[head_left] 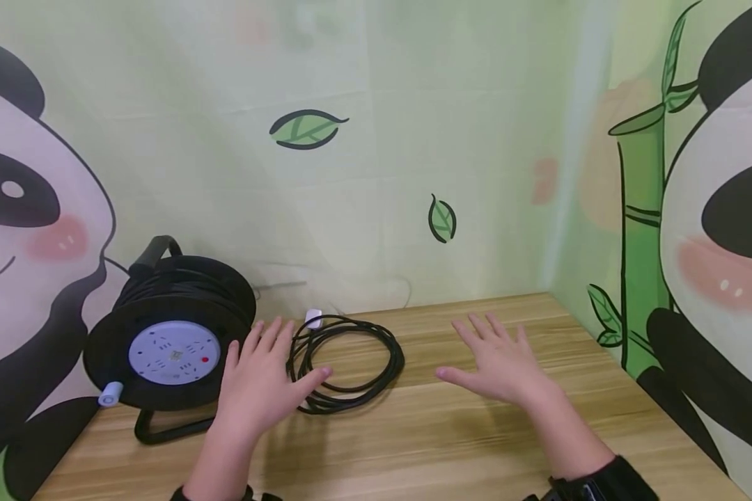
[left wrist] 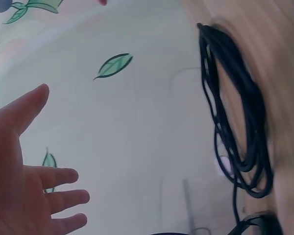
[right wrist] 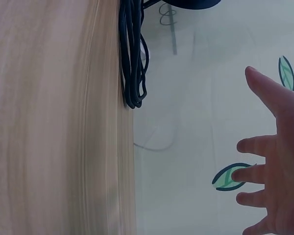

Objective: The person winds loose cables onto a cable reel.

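A black cable reel (head_left: 232,292) with a pale round socket panel (head_left: 174,353) and a carrying handle stands at the left of the table. To its right lies a loose coil of black cable (head_left: 393,362). My left hand (head_left: 257,390), fingers spread and holding nothing, hovers in front of the reel and the coil's left side; in the left wrist view the coil (left wrist: 252,103) appears apart from it. My right hand (head_left: 504,362) is spread above the wood to the right of the coil and holds nothing. Part of the coil (right wrist: 131,58) also shows in the right wrist view.
A small white block (head_left: 313,319) sits at the coil's back edge. The wooden table (head_left: 413,459) ends against a pale curtain (head_left: 376,174) printed with leaves and pandas. A thin cord (head_left: 409,292) shows low on the curtain.
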Motion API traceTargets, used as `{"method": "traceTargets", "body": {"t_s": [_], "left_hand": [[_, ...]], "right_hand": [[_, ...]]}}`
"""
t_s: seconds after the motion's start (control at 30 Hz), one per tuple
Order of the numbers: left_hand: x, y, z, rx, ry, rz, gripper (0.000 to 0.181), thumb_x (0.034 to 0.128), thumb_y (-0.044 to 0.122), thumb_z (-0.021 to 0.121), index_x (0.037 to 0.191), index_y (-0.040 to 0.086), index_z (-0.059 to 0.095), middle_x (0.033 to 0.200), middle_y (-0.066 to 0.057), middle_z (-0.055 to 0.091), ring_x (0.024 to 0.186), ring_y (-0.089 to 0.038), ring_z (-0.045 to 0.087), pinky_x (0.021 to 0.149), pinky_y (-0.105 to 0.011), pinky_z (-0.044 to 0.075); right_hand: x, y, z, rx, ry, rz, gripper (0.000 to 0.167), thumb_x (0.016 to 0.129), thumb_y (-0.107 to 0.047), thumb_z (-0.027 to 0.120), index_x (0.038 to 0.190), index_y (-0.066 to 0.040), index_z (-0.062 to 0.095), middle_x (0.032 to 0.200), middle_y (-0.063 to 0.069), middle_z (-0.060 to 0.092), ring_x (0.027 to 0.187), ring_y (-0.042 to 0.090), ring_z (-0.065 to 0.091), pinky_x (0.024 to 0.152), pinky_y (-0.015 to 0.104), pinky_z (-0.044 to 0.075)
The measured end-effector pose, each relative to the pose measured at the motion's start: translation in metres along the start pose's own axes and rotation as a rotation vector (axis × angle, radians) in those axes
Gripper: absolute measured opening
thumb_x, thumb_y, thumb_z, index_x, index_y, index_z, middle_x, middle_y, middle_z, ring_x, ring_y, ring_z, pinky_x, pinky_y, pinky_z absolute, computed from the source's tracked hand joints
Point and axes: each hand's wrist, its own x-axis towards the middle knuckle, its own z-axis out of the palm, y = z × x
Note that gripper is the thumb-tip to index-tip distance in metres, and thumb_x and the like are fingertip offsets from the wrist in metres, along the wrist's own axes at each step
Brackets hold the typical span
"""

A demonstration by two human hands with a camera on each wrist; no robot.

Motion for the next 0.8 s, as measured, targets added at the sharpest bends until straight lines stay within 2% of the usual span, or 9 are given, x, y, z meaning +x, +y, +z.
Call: {"method": "traceTargets", "body": {"t_s": [0.13, 0.33, 0.5, 0.63, 0.8], "left_hand": [[-0.002, 0.001, -0.009, -0.029, 0.071, 0.008, 0.11, 0.0819, 0.089, 0.045, 0.158, 0.009, 0.036, 0.161, -0.017, 0.034, 0.15, -0.041, 0.02, 0.112, -0.07, 0.013], [-0.005, 0.0, -0.023, -0.1, 0.229, 0.046, 0.103, 0.0855, 0.082, 0.053, 0.153, 0.005, 0.042, 0.156, -0.019, 0.041, 0.145, -0.043, 0.029, 0.111, -0.068, 0.021], [-0.003, -0.001, -0.029, -0.179, 0.379, 0.105, 0.087, 0.0898, 0.065, 0.066, 0.146, 0.001, 0.05, 0.148, -0.021, 0.049, 0.139, -0.044, 0.039, 0.109, -0.064, 0.029], [0.0, -0.006, -0.031, -0.229, 0.49, 0.148, 0.074, 0.0893, 0.049, 0.075, 0.139, -0.003, 0.056, 0.14, -0.023, 0.055, 0.132, -0.045, 0.046, 0.105, -0.063, 0.034], [0.009, -0.016, -0.04, -0.224, 0.554, 0.165, 0.068, 0.0881, 0.039, 0.078, 0.136, -0.004, 0.058, 0.136, -0.025, 0.057, 0.129, -0.046, 0.048, 0.103, -0.063, 0.036]], "right_hand": [[0.001, -0.002, 0.003, 0.009, 0.003, -0.013, 0.109, 0.081, -0.092, 0.039, 0.16, -0.018, 0.034, 0.164, 0.017, 0.025, 0.149, 0.047, 0.017, 0.108, 0.077, 0.005], [0.005, -0.01, 0.005, 0.031, 0.015, -0.049, 0.105, 0.082, -0.089, 0.043, 0.159, -0.018, 0.035, 0.164, 0.016, 0.027, 0.149, 0.045, 0.02, 0.108, 0.077, 0.009], [0.009, -0.017, 0.007, 0.096, -0.006, -0.071, 0.101, 0.085, -0.083, 0.051, 0.16, -0.018, 0.034, 0.164, 0.016, 0.027, 0.149, 0.044, 0.023, 0.107, 0.075, 0.021], [0.012, -0.022, 0.011, 0.168, -0.039, -0.085, 0.097, 0.085, -0.08, 0.055, 0.16, -0.022, 0.034, 0.164, 0.015, 0.028, 0.147, 0.043, 0.029, 0.106, 0.071, 0.03], [0.017, -0.028, 0.016, 0.235, -0.06, -0.11, 0.096, 0.084, -0.081, 0.056, 0.159, -0.023, 0.037, 0.161, 0.014, 0.034, 0.143, 0.04, 0.037, 0.107, 0.065, 0.033]]}}
